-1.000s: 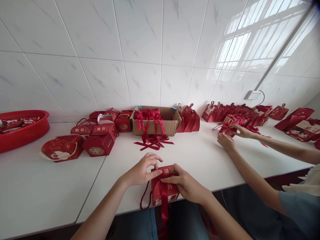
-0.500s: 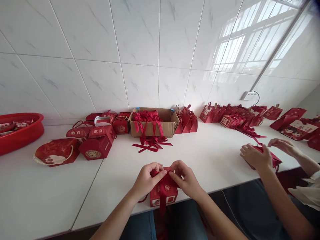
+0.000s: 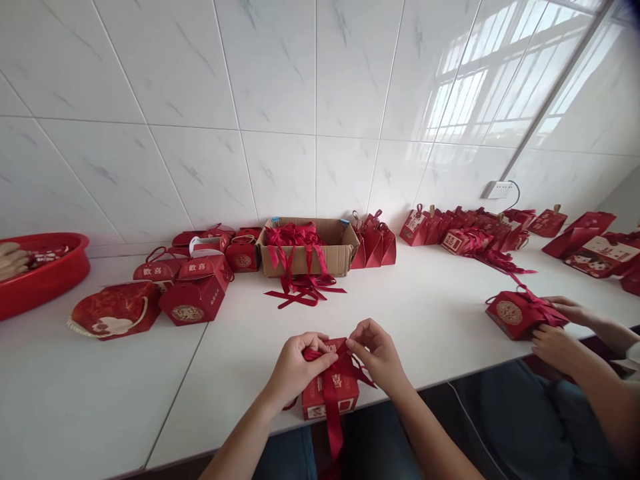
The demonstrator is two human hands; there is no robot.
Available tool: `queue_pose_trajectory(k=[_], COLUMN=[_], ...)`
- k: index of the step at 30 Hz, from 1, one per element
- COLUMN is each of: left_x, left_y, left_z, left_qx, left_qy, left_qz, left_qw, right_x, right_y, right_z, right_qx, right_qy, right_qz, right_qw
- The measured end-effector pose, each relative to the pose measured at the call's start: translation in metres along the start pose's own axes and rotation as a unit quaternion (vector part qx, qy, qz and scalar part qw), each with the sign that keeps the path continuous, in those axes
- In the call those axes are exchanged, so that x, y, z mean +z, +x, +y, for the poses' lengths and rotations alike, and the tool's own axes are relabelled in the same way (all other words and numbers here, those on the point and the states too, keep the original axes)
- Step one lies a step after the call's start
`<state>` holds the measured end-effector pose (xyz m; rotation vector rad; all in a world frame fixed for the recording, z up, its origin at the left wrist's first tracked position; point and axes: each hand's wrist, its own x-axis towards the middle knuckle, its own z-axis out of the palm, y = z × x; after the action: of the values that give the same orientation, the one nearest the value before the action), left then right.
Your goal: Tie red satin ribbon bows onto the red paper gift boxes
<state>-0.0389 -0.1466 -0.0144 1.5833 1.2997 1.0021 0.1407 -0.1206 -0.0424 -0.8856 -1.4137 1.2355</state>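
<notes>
A small red gift box (image 3: 314, 398) with pale lettering stands at the table's front edge before me. A dark red ribbon (image 3: 331, 407) runs over its top, and one end hangs past the edge. My left hand (image 3: 300, 367) pinches the ribbon at the box's upper left, thumb lying along it. On the other side my right hand (image 3: 377, 360) pinches the ribbon between thumb and fingertips, and a loose tail slants down to the right below it. Whether a knot lies between my hands I cannot tell.
Behind, a cardboard box (image 3: 305, 261) overflows with red ribbons. Several red gift boxes (image 3: 195, 293) stand to its left, near a red basin (image 3: 60, 267). Rightward, a co-worker's hands (image 3: 555, 340) are at another ribboned box (image 3: 515, 313). More red boxes (image 3: 420, 227) line the wall.
My right hand has shifted slightly right, and a ribbon tail now shows beneath it. The co-worker's hands have moved to the right side of their box. A hand now shows at the red basin.
</notes>
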Motion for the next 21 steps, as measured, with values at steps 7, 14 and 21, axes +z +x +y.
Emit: queue_pose_trajectory(k=[7,14,21], left_x=[0.002,0.003,0.000], left_y=[0.000,-0.001,-0.002], left_z=[-0.002,0.000,0.004], left_qx=[0.003,0.000,-0.018], left_qy=[0.015,0.020,0.025], left_qz=[-0.013,-0.020,-0.026], left_qw=[1.000,1.000,0.999], right_x=[0.003,0.000,-0.003], right_y=[-0.004,-0.003,-0.003], right_z=[-0.001,0.011,0.019], right_qx=[0.009,-0.005,0.001], right_qy=[0.053,0.041,0.067], right_qz=[0.020,0.071,0.084], right_qw=[0.998,0.997,0.994])
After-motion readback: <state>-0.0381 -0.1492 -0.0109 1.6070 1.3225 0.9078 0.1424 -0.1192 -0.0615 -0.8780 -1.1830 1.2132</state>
